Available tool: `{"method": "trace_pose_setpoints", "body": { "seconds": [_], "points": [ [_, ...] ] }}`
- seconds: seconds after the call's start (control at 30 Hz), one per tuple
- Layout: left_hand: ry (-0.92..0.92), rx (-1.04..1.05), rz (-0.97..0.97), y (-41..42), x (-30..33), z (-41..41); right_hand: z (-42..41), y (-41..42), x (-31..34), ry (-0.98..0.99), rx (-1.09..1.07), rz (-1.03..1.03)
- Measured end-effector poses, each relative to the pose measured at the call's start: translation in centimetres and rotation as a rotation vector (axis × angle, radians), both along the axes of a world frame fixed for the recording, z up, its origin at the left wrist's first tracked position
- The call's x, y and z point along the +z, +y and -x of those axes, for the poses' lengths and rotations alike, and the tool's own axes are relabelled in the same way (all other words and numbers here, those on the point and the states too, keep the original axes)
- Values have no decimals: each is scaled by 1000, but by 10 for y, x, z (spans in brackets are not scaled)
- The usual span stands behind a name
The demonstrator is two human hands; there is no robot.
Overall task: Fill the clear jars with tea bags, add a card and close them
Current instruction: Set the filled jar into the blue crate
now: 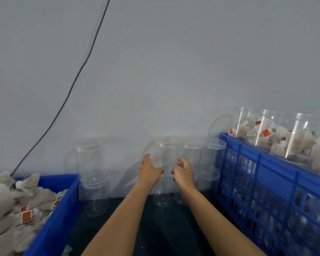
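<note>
Both hands, the left hand (149,170) and right hand (184,171), reach with fingers relaxed and grasping nothing toward the upper empty jar (166,154) stacked against the wall; close each grip on opposite sides and lift straight up to avoid toppling neighbouring jars (201,154).

the tea bag bin (63,215) is cut off by the left and bottom edges. the slatted blue crate (266,191) runs off the right edge, contents blurred. the left hand (149,170) hides part of a clear jar (165,154).
</note>
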State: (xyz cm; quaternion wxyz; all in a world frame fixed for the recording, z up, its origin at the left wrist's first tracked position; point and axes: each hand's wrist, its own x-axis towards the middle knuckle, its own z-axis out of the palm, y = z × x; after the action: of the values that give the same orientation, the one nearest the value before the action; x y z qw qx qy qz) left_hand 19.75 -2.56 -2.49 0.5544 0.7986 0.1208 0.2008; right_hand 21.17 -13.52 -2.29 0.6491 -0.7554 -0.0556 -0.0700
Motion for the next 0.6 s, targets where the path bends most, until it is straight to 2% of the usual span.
{"method": "trace_pose_setpoints", "body": {
  "seconds": [0.2,0.33,0.43,0.6],
  "points": [
    [0,-109,135,8,-15,-19,-9,5,-8,-33,-5,43],
    [-39,-25,67,5,-15,-9,4,5,-2,-82,17,48],
    [-108,29,35,4,-10,16,29,2,5,-151,81,21],
    [-231,-46,150,10,-17,93,90,-18,15,-180,300,-134]
  ]
}}
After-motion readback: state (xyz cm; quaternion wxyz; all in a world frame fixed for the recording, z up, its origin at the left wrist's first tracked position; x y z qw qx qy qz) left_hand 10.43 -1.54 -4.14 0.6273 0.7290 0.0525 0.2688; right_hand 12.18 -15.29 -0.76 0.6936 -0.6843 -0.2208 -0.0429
